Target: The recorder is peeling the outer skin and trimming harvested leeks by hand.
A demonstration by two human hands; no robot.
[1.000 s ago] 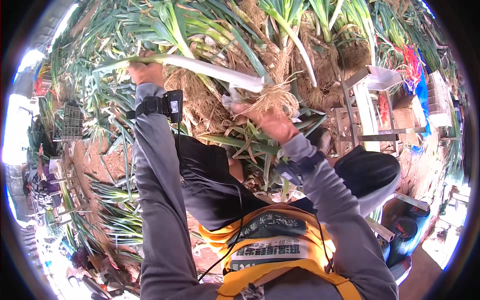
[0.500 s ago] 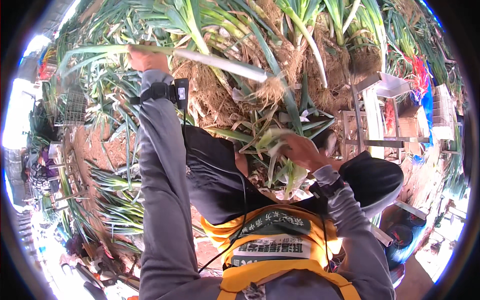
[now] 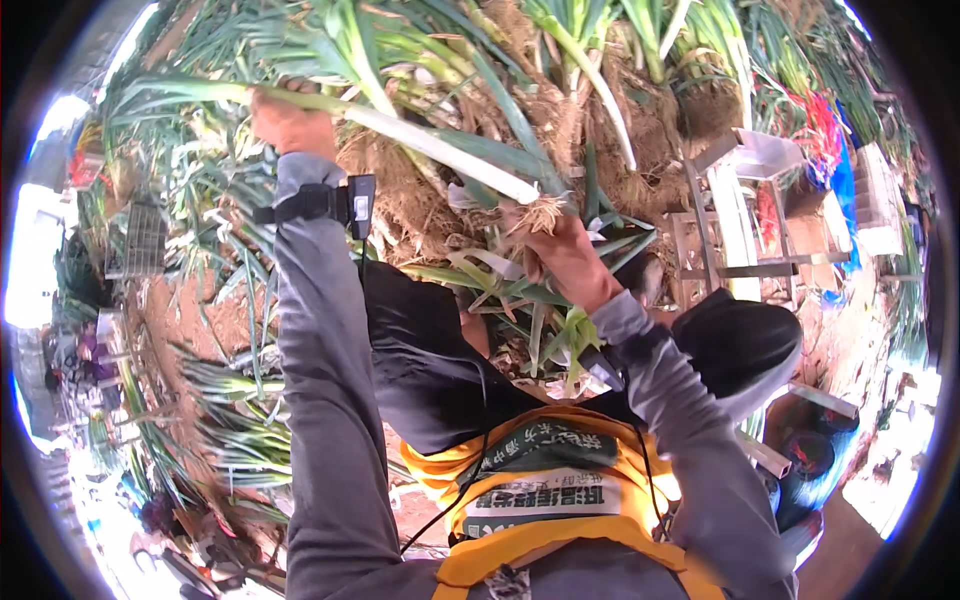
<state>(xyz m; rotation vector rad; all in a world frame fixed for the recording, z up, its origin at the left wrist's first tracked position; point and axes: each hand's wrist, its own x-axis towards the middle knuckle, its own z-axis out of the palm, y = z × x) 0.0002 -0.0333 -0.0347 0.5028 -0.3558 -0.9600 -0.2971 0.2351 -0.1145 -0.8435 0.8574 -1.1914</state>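
Observation:
My left hand (image 3: 292, 122) is closed around a long green onion (image 3: 440, 150), near where its white stalk turns into green leaves. The onion slants across in front of me, leaves to the left and root end to the right. At that end my right hand (image 3: 572, 262) is closed against the tuft of roots (image 3: 541, 213), its fingertips partly hidden behind them. Below, between my knees, lie stripped leaves (image 3: 572, 335). A heap of unpeeled green onions (image 3: 400, 190) with soil-caked roots lies just beyond my hands.
More bundled onions (image 3: 690, 90) stand at the far right. A metal-framed stool or rack (image 3: 745, 268) is beside my right knee. On the ground to my left lies a row of onions (image 3: 235, 405). A wire crate (image 3: 137, 240) sits farther left.
My right hand has moved up and slightly left from the loose leaves near my knees to the onion's root end. The onion now tilts more steeply, and my left hand keeps its grip.

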